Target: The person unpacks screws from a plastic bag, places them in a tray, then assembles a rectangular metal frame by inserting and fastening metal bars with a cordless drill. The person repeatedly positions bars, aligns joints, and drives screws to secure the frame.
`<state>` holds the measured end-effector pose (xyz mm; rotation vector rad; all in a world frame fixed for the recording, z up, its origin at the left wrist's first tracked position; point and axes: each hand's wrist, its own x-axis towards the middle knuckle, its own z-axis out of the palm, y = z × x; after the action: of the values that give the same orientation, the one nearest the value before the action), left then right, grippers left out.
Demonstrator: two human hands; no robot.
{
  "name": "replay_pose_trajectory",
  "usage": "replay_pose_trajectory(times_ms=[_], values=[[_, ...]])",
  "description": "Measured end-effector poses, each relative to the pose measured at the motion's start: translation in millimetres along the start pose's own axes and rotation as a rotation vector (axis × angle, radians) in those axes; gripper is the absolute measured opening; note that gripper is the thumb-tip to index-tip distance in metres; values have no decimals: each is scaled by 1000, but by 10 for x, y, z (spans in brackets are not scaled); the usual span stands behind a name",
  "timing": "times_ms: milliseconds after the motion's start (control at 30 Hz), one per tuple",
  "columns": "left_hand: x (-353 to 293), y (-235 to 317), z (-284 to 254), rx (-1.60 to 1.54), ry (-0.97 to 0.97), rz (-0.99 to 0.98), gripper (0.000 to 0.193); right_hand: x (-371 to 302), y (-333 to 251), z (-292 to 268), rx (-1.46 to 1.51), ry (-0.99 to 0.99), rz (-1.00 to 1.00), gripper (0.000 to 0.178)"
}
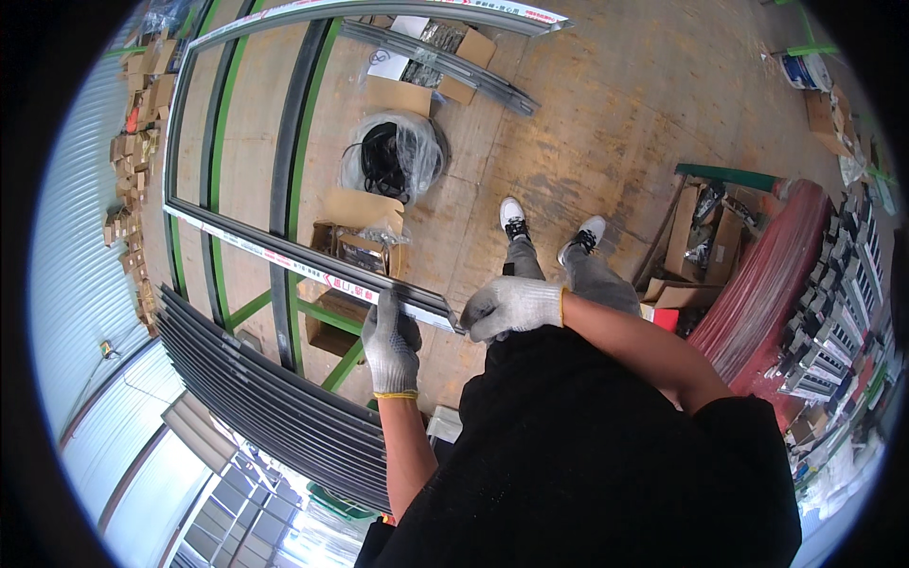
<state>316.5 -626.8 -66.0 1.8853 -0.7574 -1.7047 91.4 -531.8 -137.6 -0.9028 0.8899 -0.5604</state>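
Observation:
A dark grey metal frame [284,254] with white and red protective tape lies across a rack, its near bar running toward me. My left hand [390,346], in a white knitted glove with a yellow cuff, is closed around this bar close to its mitred end. At the tip of that end is my right hand [516,308], gloved alike, with its fingers curled in. Whatever its fingertips hold is hidden. The frame's far bar [454,11] also ends in an angled cut, and the side between the two far ends has no bar.
Green rack beams with black padding [292,142] carry the frame. Below lie a plastic-wrapped black coil [386,156], opened cardboard boxes [355,210] and loose grey profiles [445,64]. Dark profiles [275,402] are stacked at left. A red-wrapped bundle [762,284] stands at right.

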Motion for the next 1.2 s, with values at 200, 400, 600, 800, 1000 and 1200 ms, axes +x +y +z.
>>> replay_pose_trajectory(times_ms=[200,400,600,800,1000,1200], values=[[-3,15,19,21,-13,25,34,50,-130,-33,-67,-23,-249,28],[54,12,-13,25,-44,34,34,45,-252,-16,-75,-34,-4,26],[63,17,-2,41,-62,49,35,26,-160,94,96,-2,5,30],[62,27,-24,7,-118,59,35,94,-61,117,-13,-16,-24,33],[343,-132,-360,177,-207,214,43,182,121,246,125,101,-99,35],[713,33,-61,142,-233,56,44,-353,279,-105,-336,876,189,30]])
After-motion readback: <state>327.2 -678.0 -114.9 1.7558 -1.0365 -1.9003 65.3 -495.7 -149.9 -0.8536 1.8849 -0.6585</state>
